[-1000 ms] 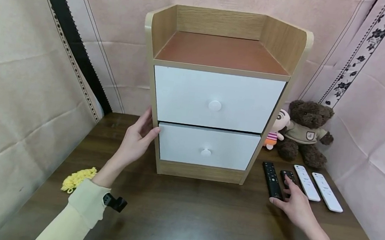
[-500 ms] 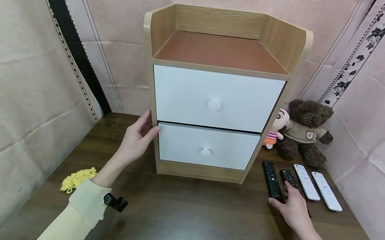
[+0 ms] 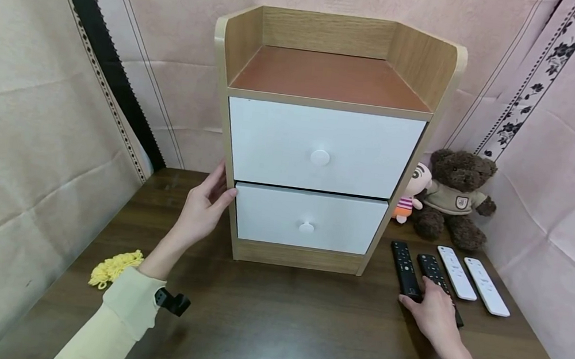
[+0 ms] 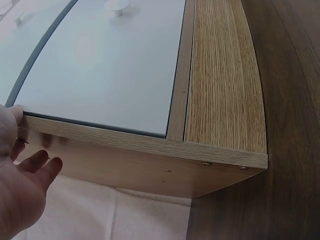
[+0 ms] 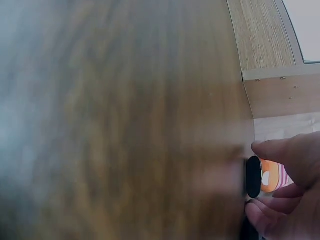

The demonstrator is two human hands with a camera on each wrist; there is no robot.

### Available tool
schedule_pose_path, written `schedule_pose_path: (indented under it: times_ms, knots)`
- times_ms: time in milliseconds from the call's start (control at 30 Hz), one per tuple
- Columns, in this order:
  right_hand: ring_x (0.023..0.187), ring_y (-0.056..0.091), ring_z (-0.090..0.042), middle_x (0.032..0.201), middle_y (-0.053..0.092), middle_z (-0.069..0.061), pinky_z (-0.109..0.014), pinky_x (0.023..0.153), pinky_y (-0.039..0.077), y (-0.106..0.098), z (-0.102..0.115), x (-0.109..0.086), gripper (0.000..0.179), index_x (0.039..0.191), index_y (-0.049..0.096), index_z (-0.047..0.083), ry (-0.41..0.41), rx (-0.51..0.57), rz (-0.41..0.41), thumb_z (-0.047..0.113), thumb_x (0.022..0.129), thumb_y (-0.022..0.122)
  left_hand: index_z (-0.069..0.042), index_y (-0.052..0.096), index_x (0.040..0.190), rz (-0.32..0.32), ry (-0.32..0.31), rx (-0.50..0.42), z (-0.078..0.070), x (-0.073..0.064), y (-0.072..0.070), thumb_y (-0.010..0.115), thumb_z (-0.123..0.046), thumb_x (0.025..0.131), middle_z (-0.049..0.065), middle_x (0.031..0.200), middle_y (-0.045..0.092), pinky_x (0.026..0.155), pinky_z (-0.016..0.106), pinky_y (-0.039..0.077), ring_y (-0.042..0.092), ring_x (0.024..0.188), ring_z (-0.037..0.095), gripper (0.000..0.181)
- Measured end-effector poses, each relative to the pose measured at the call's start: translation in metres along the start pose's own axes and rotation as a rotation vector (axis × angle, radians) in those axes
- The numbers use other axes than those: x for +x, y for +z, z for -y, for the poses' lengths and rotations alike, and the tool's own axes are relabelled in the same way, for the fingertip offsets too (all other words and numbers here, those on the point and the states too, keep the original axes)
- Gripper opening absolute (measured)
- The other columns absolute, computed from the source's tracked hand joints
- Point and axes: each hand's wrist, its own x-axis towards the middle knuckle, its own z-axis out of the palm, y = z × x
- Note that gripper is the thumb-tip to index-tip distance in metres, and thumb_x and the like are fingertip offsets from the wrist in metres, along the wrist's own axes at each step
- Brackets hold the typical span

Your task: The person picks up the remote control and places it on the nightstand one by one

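Note:
A small wooden cabinet [image 3: 311, 258] with two white drawers stands on the brown table. Both drawers are closed. My left hand [image 3: 200, 211] rests on the cabinet's left side, its thumb at the front edge beside the gap between the drawers and its fingers along the side panel. My right hand [image 3: 435, 315] pinches the near end of the leftmost black remote control [image 3: 405, 266], thumb on the left, fingers on the right. In the right wrist view that remote's end [image 5: 253, 176] shows between thumb and fingers. A second black remote [image 3: 432, 267] lies beside it, partly under the hand.
Two white remotes [image 3: 457, 272] lie to the right of the black ones. Behind them sit a brown teddy bear [image 3: 459, 199] and a small doll [image 3: 411, 194] beside the cabinet. Yellow yarn [image 3: 115, 270] lies at the left. Fabric hangs around the table.
My right hand has drawn back toward me along the black remotes, uncovering more of the second one. The remotes lie where they were. My left hand stays on the cabinet.

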Motion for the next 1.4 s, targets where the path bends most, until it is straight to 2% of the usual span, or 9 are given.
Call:
schedule_pose_path:
  times_ms: [200,367,533,767,900,1000,1133,1233,1400]
  knots:
    - [0.121,0.048,-0.062,0.129,0.049,-0.048,-0.069,0.097,0.042,0.001,0.004,0.002,0.075,0.132,0.045,-0.028,0.040,-0.010,-0.001,0.024,0.090,0.078,-0.007,0.028,0.162,-0.004,-0.013,0.011,0.000,0.001,0.000,0.060,-0.012,0.105,0.017,0.157,0.043,0.103,0.042,0.048,0.050,0.137,0.032,0.065]
    - [0.118,0.050,-0.061,0.124,0.053,-0.047,-0.069,0.095,0.043,0.004,0.005,0.001,0.074,0.130,0.047,-0.027,0.050,-0.015,-0.016,0.027,0.090,0.077,-0.007,0.029,0.162,-0.004,-0.013,0.013,0.000,0.001,0.000,0.060,-0.013,0.106,0.016,0.158,0.042,0.104,0.044,0.048,0.049,0.138,0.031,0.065]
    - [0.107,0.055,-0.057,0.111,0.057,-0.043,-0.065,0.086,0.046,0.007,0.005,0.001,0.070,0.123,0.053,-0.025,0.071,-0.022,-0.018,0.031,0.090,0.077,-0.007,0.029,0.162,-0.002,-0.015,0.013,0.000,0.001,0.000,0.060,-0.014,0.106,0.016,0.158,0.042,0.104,0.043,0.048,0.049,0.138,0.031,0.065]
    - [0.096,0.059,-0.051,0.100,0.058,-0.040,-0.059,0.077,0.048,0.007,0.006,0.000,0.064,0.113,0.059,-0.024,0.117,-0.024,-0.010,0.034,0.090,0.076,-0.008,0.029,0.162,-0.003,-0.020,0.018,0.001,0.001,0.000,0.061,-0.013,0.105,0.016,0.157,0.043,0.104,0.044,0.047,0.049,0.138,0.031,0.065]
    - [0.081,0.060,-0.041,0.087,0.063,-0.029,-0.050,0.065,0.048,0.008,0.005,-0.002,0.051,0.097,0.067,-0.016,0.129,-0.011,-0.042,0.034,0.087,0.076,-0.007,0.029,0.162,-0.005,-0.022,0.020,0.002,0.001,-0.001,0.061,-0.013,0.105,0.016,0.157,0.042,0.105,0.044,0.047,0.049,0.138,0.031,0.065]
    - [0.076,0.060,-0.036,0.085,0.065,-0.025,-0.046,0.059,0.047,0.009,0.004,-0.004,0.047,0.094,0.069,-0.011,0.164,0.006,-0.062,0.035,0.085,0.075,-0.006,0.029,0.162,-0.001,-0.022,0.020,0.002,0.001,-0.001,0.061,-0.012,0.105,0.016,0.158,0.042,0.106,0.045,0.046,0.049,0.138,0.032,0.065]
    - [0.079,0.062,-0.039,0.092,0.068,-0.029,-0.050,0.062,0.050,0.009,0.005,-0.007,0.053,0.103,0.070,-0.012,0.205,0.021,-0.077,0.036,0.083,0.073,-0.007,0.029,0.162,0.002,-0.016,0.019,0.002,0.001,-0.001,0.061,-0.011,0.105,0.016,0.158,0.041,0.107,0.046,0.045,0.048,0.139,0.032,0.065]
    - [0.086,0.063,-0.048,0.098,0.068,-0.033,-0.057,0.070,0.049,0.009,0.007,-0.009,0.055,0.109,0.069,-0.013,0.207,0.039,-0.109,0.035,0.084,0.073,-0.008,0.029,0.162,0.001,-0.012,0.017,0.002,0.001,-0.001,0.061,-0.010,0.105,0.015,0.158,0.042,0.108,0.046,0.044,0.048,0.139,0.033,0.065]
    - [0.098,0.059,-0.060,0.111,0.066,-0.038,-0.064,0.080,0.044,0.010,0.009,-0.015,0.056,0.117,0.067,-0.014,0.206,0.096,-0.211,0.031,0.086,0.074,-0.009,0.029,0.162,0.003,-0.017,0.021,0.001,0.000,-0.002,0.061,-0.011,0.105,0.015,0.159,0.041,0.108,0.048,0.044,0.047,0.139,0.033,0.065]
